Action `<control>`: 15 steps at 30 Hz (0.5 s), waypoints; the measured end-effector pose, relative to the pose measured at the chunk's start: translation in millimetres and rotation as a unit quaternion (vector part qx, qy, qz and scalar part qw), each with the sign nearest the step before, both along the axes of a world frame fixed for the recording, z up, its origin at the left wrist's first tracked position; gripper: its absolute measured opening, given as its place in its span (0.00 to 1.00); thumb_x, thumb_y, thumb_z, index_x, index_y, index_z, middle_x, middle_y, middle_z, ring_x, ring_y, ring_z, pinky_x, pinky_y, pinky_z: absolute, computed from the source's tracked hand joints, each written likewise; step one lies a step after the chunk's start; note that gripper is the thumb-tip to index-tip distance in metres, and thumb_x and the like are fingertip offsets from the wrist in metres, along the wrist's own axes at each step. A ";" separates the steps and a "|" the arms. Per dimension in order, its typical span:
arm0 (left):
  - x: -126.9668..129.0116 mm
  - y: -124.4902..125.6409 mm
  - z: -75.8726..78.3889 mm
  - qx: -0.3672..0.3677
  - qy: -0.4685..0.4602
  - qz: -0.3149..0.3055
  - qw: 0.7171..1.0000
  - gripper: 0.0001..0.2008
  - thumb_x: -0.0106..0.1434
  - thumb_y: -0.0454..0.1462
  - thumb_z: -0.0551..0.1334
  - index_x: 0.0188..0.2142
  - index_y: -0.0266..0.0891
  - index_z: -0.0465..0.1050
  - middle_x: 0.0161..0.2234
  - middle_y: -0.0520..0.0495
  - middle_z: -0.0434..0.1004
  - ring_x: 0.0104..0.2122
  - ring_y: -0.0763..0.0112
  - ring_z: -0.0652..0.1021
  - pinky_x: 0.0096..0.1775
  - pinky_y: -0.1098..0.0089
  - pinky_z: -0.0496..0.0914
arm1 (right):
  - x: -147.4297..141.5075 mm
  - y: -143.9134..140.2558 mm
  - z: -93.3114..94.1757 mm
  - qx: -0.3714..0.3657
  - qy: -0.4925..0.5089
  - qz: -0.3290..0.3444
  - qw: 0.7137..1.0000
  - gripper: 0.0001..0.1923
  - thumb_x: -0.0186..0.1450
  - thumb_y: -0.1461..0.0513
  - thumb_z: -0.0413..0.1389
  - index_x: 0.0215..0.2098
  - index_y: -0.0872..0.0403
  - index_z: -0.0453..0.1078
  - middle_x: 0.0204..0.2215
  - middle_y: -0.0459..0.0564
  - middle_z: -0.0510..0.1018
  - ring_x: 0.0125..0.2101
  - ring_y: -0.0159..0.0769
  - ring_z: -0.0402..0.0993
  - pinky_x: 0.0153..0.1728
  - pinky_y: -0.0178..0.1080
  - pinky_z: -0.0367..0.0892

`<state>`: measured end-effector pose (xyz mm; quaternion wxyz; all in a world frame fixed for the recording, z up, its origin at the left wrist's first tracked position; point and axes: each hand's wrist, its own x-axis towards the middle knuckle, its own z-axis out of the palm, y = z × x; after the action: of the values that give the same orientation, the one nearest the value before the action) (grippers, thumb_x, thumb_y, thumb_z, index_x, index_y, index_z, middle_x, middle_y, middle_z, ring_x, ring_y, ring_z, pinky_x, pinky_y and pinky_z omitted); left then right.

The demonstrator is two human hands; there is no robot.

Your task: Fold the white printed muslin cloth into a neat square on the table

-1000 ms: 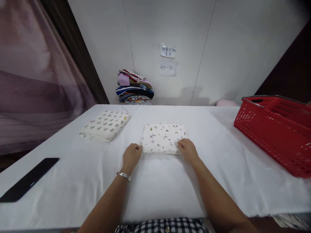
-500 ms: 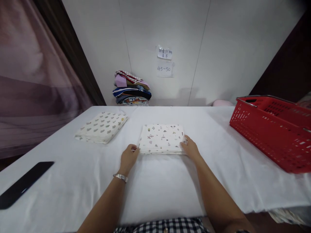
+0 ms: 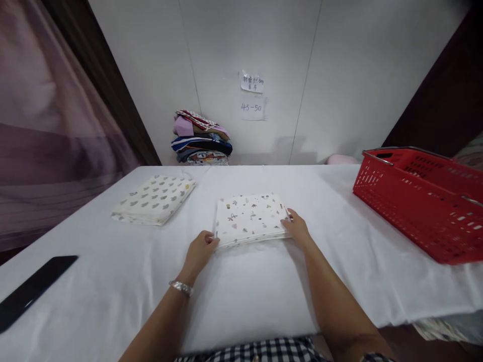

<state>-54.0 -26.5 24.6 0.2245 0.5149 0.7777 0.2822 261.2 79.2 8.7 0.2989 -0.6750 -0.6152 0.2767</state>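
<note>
A folded white cloth (image 3: pixel 252 217) with small printed motifs lies in front of me, turned slightly so that its left side is nearer. At its left front corner is my left hand (image 3: pixel 200 249), with a silver band on the wrist and the thumb and fingers closed on the cloth's edge. My right hand (image 3: pixel 296 227) grips the right edge, thumb on top and fingers along the side. To the left lies a second folded cloth (image 3: pixel 155 199), white with grey printed shapes, touched by neither hand.
A red perforated basket (image 3: pixel 418 208) stands at the right of the white-covered table (image 3: pixel 256 291). A black phone-like slab (image 3: pixel 35 286) lies at the left. Behind the table is a stack of folded fabrics (image 3: pixel 203 141), and paper notes (image 3: pixel 253 107) hang on the wall.
The motif-printed cloth has turned a little, its left front corner coming towards me with my left hand. My right hand stays at the right edge. The view has shifted slightly.
</note>
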 end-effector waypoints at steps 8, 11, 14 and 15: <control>16.3 15.0 4.5 0.160 0.142 -0.073 0.974 0.19 0.61 0.44 0.54 0.48 0.37 0.67 0.52 0.40 0.68 0.52 0.60 0.69 0.52 0.61 0.64 | 3.3 1.3 -7.2 0.014 -0.042 0.019 0.999 0.29 0.59 0.57 0.53 0.57 0.56 0.62 0.49 0.54 0.72 0.46 0.41 0.69 0.48 0.40 0.62; 25.8 27.3 -6.4 0.164 0.178 -0.127 0.962 0.23 0.61 0.46 0.54 0.52 0.35 0.65 0.59 0.37 0.60 0.60 0.55 0.58 0.58 0.56 0.56 | 2.7 3.0 -9.4 0.055 -0.062 0.020 0.996 0.25 0.60 0.57 0.52 0.55 0.56 0.64 0.50 0.54 0.71 0.46 0.41 0.69 0.48 0.40 0.62; 31.9 31.2 -17.2 0.108 0.188 -0.152 0.964 0.26 0.63 0.47 0.52 0.56 0.36 0.61 0.62 0.39 0.54 0.62 0.53 0.52 0.58 0.51 0.52 | 0.0 11.0 -5.2 0.097 -0.080 0.012 0.992 0.21 0.61 0.59 0.51 0.51 0.56 0.67 0.49 0.54 0.72 0.46 0.39 0.69 0.48 0.39 0.62; 32.8 30.8 -19.6 0.095 0.188 -0.154 0.965 0.26 0.64 0.47 0.50 0.57 0.36 0.60 0.63 0.39 0.53 0.63 0.53 0.51 0.58 0.51 0.52 | -1.5 15.7 -2.0 0.104 -0.085 0.010 0.991 0.20 0.61 0.59 0.50 0.50 0.56 0.68 0.49 0.53 0.72 0.46 0.39 0.69 0.48 0.39 0.62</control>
<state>-21.2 4.2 5.0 0.0654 0.6912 0.6868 0.2150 259.7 94.9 6.7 0.3108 -0.6550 -0.6708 0.1560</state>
